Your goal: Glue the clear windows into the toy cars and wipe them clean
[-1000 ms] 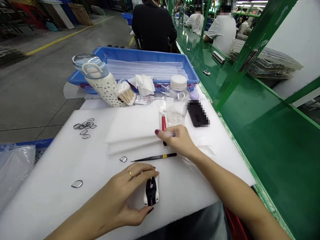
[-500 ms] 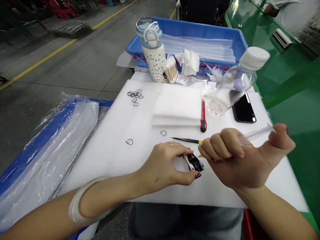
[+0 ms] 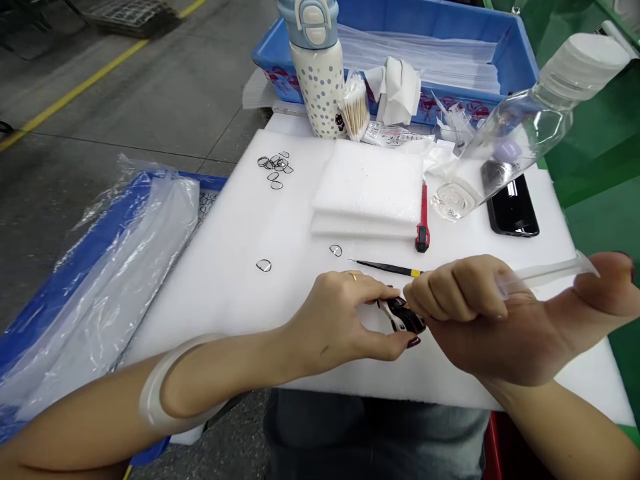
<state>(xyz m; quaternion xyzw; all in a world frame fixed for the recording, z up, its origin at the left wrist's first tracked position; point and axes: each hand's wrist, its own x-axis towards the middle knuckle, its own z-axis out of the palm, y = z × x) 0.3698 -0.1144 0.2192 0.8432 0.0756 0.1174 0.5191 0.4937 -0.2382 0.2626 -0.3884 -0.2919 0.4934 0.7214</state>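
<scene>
My left hand (image 3: pixel 340 327) pinches a small black and white toy car (image 3: pixel 404 315) between thumb and fingers, just above the white foam sheet. My right hand (image 3: pixel 500 327) is wrapped round a translucent syringe (image 3: pixel 553 272), with the thumb stretched toward its plunger end. The fist is close against the car's right side and hides the syringe's tip. Black tweezers (image 3: pixel 385 267) with a yellow band lie just beyond both hands. Two small clear, dark-rimmed pieces lie apart on the foam, a nearer piece (image 3: pixel 264 265) and a farther piece (image 3: pixel 335 251).
More rimmed pieces (image 3: pixel 276 163) are heaped at the far left. A foam block (image 3: pixel 370 187), red utility knife (image 3: pixel 423 220), tilted clear bottle (image 3: pixel 520 133) and phone (image 3: pixel 515 207) lie beyond. Behind stand a dotted flask (image 3: pixel 320 87), cotton swabs (image 3: pixel 356 110) and a blue bin (image 3: pixel 425 20).
The view has shifted, so things on the table appear higher and farther right. The car is tilted more, and the yellow tip visible beside it before is now hidden. Both grips stay the same.
</scene>
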